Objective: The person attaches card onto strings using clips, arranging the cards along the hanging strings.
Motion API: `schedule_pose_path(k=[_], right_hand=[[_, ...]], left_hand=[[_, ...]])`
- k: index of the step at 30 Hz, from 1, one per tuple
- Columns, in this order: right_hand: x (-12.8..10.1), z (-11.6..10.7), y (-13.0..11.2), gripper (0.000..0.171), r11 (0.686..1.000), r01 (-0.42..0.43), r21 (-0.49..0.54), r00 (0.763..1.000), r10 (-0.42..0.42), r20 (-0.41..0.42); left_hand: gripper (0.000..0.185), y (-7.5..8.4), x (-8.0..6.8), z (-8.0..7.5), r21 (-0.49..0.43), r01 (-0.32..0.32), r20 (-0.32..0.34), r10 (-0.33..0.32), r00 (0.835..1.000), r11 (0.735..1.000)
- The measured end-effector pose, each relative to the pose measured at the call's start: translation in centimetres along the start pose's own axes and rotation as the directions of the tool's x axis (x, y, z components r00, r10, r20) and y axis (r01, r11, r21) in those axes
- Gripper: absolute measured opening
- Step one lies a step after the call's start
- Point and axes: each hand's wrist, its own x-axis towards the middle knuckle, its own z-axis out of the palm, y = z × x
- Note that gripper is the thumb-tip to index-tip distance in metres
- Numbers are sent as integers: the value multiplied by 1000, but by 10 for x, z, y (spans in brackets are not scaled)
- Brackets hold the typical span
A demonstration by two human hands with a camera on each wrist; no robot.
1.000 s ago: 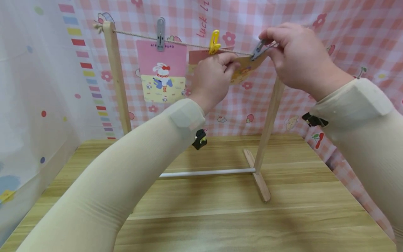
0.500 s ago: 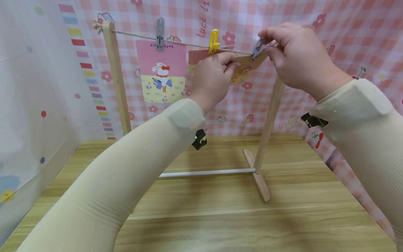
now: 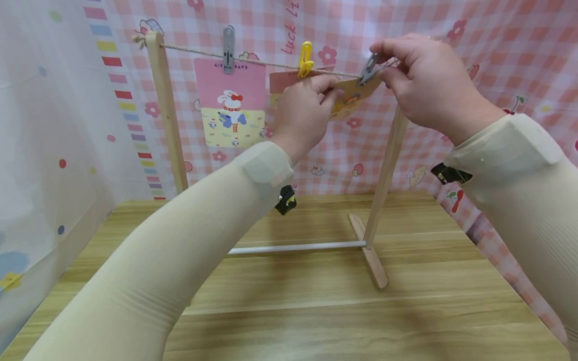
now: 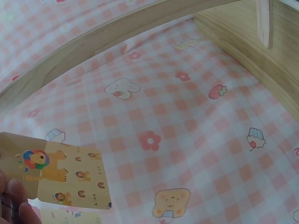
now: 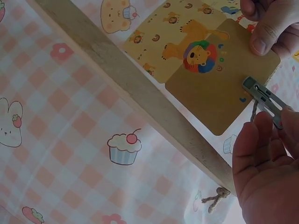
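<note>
Lion card (image 3: 351,98): thin, light, bendable; left hand (image 3: 303,113) is pinching its edge, right hand (image 3: 422,80) squeezing grey clip (image 3: 369,68) at the top.

The right hand (image 3: 426,80) pinches a grey clip (image 3: 369,68) on the string (image 3: 266,63), at the top of the right post (image 3: 386,165). Just left of that grip and slightly below it, the left hand (image 3: 304,113) holds the lion card (image 3: 349,98), which hangs under the clip. Further left along the string sit a yellow clip (image 3: 305,59), then another clip (image 3: 228,42) holding the rabbit card (image 3: 230,103), then the left post (image 3: 167,108). Well below the grip, a white rod (image 3: 295,247) joins the posts above the table (image 3: 361,321). The checked cloth (image 3: 352,150) hangs behind everything.
</note>
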Motion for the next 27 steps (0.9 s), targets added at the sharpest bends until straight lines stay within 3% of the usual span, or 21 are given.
schedule_pose_path(k=[11,21,27], right_hand=[[1,2,1,39,998,-5,67,999,7,-35],[-2,5,2,46,996,-3,94,999,7,-37],[-2,7,3,51,994,-3,113,999,6,-34]], left_hand=[[26,0,0,2,-19,-10,-24,10,1000,1000],[27,-2,-3,0,-49,39,-17,-40,999,998],[27,-5,-8,-2,-27,24,-33,-25,999,999]])
